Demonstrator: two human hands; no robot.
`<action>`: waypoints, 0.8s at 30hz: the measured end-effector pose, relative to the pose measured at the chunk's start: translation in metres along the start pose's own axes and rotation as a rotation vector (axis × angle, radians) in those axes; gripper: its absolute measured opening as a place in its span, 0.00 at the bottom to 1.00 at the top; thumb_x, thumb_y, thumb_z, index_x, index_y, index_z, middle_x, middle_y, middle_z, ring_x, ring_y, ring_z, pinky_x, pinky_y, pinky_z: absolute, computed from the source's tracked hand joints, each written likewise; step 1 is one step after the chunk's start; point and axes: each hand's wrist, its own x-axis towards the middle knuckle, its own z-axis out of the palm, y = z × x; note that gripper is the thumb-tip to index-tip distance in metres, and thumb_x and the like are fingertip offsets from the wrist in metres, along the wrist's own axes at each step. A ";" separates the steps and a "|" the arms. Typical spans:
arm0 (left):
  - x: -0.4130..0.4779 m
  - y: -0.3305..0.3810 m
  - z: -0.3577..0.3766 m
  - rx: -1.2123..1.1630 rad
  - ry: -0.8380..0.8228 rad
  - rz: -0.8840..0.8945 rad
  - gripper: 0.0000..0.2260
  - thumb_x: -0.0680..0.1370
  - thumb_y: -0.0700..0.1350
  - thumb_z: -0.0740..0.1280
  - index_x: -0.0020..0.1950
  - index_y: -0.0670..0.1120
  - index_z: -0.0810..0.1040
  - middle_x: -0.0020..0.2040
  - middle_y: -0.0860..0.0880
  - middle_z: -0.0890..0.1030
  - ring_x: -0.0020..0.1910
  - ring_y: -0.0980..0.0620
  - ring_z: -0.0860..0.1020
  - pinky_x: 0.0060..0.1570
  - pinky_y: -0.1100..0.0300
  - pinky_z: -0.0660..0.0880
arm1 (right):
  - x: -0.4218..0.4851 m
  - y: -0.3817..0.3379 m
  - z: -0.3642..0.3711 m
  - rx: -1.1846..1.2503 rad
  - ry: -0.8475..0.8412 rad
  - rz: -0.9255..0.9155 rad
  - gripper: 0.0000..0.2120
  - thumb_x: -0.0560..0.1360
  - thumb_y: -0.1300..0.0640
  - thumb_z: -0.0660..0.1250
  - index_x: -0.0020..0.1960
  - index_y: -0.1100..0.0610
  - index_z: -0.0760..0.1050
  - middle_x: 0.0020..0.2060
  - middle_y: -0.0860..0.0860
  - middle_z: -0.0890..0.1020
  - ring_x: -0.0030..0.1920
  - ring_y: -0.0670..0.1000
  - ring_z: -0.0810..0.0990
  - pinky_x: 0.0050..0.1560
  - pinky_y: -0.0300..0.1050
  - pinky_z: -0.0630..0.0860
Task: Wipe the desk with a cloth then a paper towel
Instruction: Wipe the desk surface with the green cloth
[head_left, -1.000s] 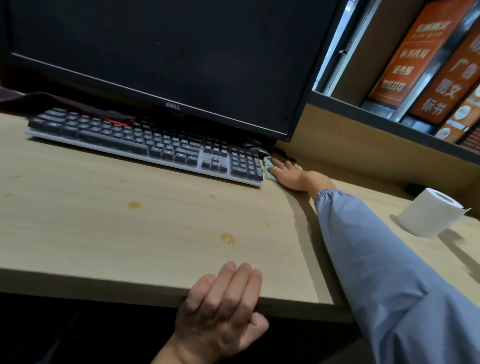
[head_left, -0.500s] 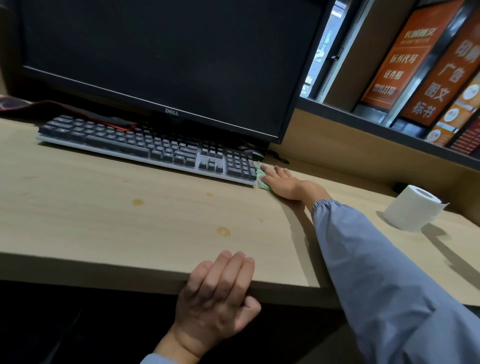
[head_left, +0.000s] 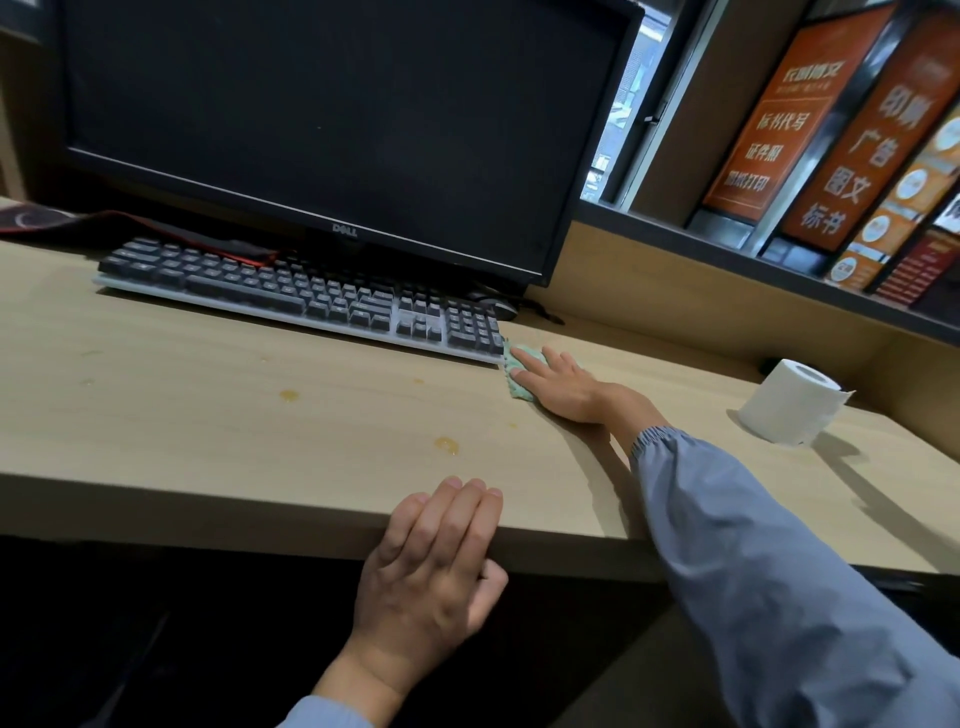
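The cloth (head_left: 519, 389) was drawn toward the near side of the counter (head_left: 208, 415) under the flat right hand (head_left: 563, 387). A second earlier it had been pressed alongside the right end of the keyboard (head_left: 311, 296). It was then brought down to the keyboard's front right corner, and most of it was left lying past that corner. The sleeved forearm was pulled back with it. The view was also drawn back a little, so the keyboard and the paper roll (head_left: 789, 410) were both brought nearer the middle.
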 end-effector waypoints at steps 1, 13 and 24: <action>0.000 0.000 -0.002 -0.002 -0.007 -0.002 0.24 0.75 0.47 0.66 0.71 0.44 0.75 0.65 0.46 0.83 0.68 0.47 0.75 0.74 0.51 0.63 | -0.005 -0.001 0.001 0.003 -0.002 -0.006 0.28 0.82 0.32 0.42 0.81 0.33 0.41 0.83 0.53 0.43 0.82 0.58 0.40 0.79 0.60 0.42; 0.002 -0.001 -0.014 -0.068 -0.076 -0.007 0.21 0.80 0.45 0.60 0.72 0.42 0.77 0.66 0.44 0.82 0.70 0.45 0.74 0.76 0.50 0.62 | -0.081 -0.013 0.023 -0.007 0.043 -0.072 0.28 0.83 0.33 0.42 0.81 0.34 0.41 0.83 0.53 0.44 0.82 0.57 0.41 0.79 0.61 0.44; 0.005 -0.001 -0.024 -0.110 -0.132 -0.024 0.22 0.81 0.44 0.59 0.72 0.41 0.79 0.68 0.43 0.81 0.71 0.45 0.74 0.77 0.49 0.62 | -0.152 -0.031 0.039 0.010 0.028 -0.055 0.27 0.83 0.34 0.42 0.80 0.32 0.39 0.83 0.51 0.41 0.82 0.56 0.37 0.79 0.58 0.40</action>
